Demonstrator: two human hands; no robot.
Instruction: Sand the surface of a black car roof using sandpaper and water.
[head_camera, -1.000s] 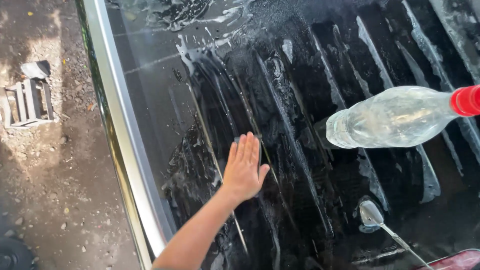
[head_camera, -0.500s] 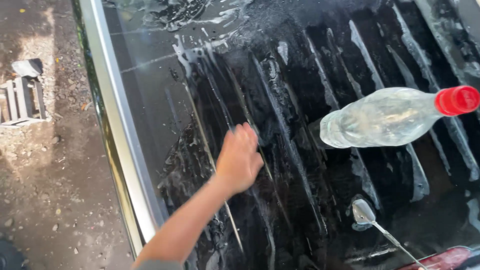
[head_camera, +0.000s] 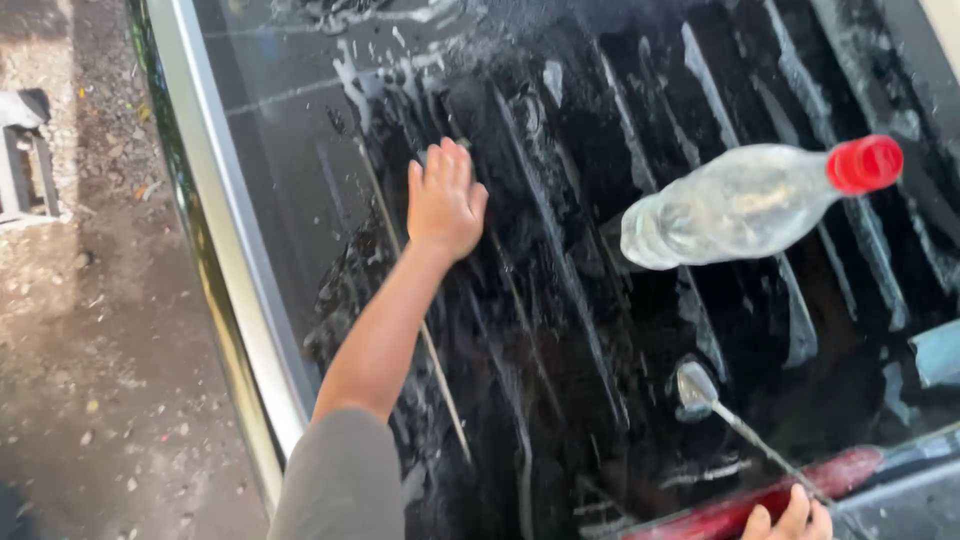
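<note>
Since half a second ago, the left hand (head_camera: 445, 200) has slid up and away along the wet black glass of the car window (head_camera: 600, 300), and its arm now stretches out further from the grey sleeve (head_camera: 340, 480). It lies flat on the glass, palm down, fingers together and straight, gripping nothing. Soapy streaks run down the pane in long pale lines on both sides of it, and foam gathers near the top edge.

One clear plastic bottle with a red cap (head_camera: 745, 205) shows to the right of that hand, well apart from it, lying on its side with the cap pointing right and tilted slightly up. It looks much the same as before, only a little higher in view.

The right hand (head_camera: 790, 520) just peeks in at the bottom edge, only a few fingertips visible over a red strip (head_camera: 760, 495); I cannot tell whether it is closed on anything. One thin metal rod with a rounded end (head_camera: 700, 385) runs from near it up onto the glass.

A single silver trim strip (head_camera: 235, 240) borders the glass on the left, and beyond it lies damp, gritty ground (head_camera: 80, 350).
</note>
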